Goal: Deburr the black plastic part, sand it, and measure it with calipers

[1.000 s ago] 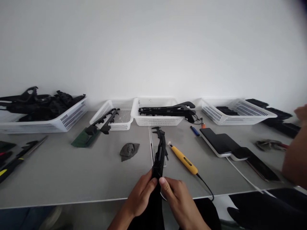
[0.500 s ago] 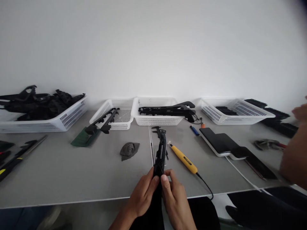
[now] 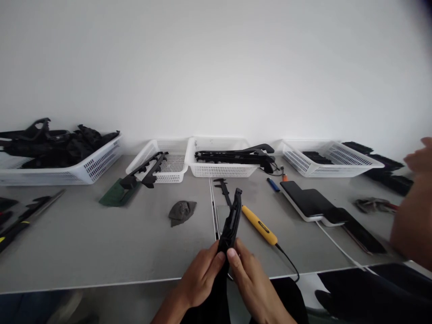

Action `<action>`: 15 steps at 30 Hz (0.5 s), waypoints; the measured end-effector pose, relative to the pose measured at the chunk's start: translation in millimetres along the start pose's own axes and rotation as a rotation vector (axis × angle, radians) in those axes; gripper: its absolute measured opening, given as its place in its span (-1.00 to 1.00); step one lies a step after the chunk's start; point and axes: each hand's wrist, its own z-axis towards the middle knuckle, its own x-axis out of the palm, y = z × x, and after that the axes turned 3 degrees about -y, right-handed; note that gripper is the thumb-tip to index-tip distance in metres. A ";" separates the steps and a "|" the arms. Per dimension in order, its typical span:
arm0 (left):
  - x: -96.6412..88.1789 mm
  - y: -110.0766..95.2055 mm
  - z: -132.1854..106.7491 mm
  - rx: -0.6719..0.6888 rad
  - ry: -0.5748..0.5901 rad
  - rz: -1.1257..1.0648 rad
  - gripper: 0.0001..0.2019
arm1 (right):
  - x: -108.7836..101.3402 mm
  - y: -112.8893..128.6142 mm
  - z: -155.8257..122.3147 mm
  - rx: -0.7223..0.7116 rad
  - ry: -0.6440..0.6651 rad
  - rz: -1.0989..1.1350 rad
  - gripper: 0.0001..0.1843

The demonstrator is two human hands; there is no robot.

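The long black plastic part (image 3: 231,227) now tilts up and to the right, its far tip lifted off the surface (image 3: 101,243) — a moment ago it lay straighter over the black caliper (image 3: 223,187), which now shows clear beside it. Both hands stay closed on its near end: the left hand (image 3: 201,278) and right hand (image 3: 250,281) pinch it between thumbs and fingers. Its lower length runs down between the wrists and is cut off by the frame edge. A co-worker's arm (image 3: 410,225) at the right is blurred — what its hand does is unclear. The yellow-handled tool (image 3: 259,225) lies just beside the part.
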 end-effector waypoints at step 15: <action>0.9 -3.1 0.8 -0.001 -0.001 0.039 -0.46 | -29.6 1.5 -4.4 0.003 0.155 -0.193 -0.41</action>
